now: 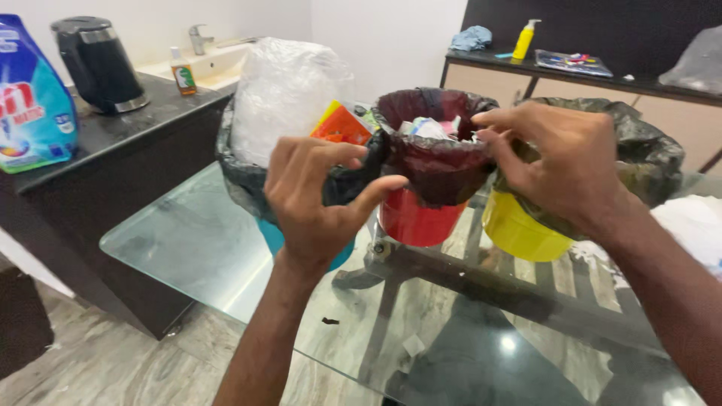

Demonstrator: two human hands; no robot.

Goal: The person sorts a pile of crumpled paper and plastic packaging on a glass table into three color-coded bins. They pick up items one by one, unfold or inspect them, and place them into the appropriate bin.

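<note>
Three small bins stand in a row on a glass table [188, 240]. The middle one is a red bin [410, 218] lined with a dark bag [436, 169] and filled with scraps. My left hand [320, 195] pinches the bag's left rim between thumb and fingers. My right hand [560, 162] grips the bag's right rim. Left of it a blue bin [272, 234] in a black liner holds a white plastic bundle [286, 90] and an orange packet [342, 126]. To the right stands a yellow bin [519, 229] with a dark liner [647, 150].
A black counter [113, 139] at the left carries a black kettle [98, 64], a blue detergent pouch [30, 98] and a small bottle [183, 77] by a sink. A far shelf holds a yellow bottle [524, 39] and a blue cloth [470, 37]. White plastic [696, 225] lies at the right.
</note>
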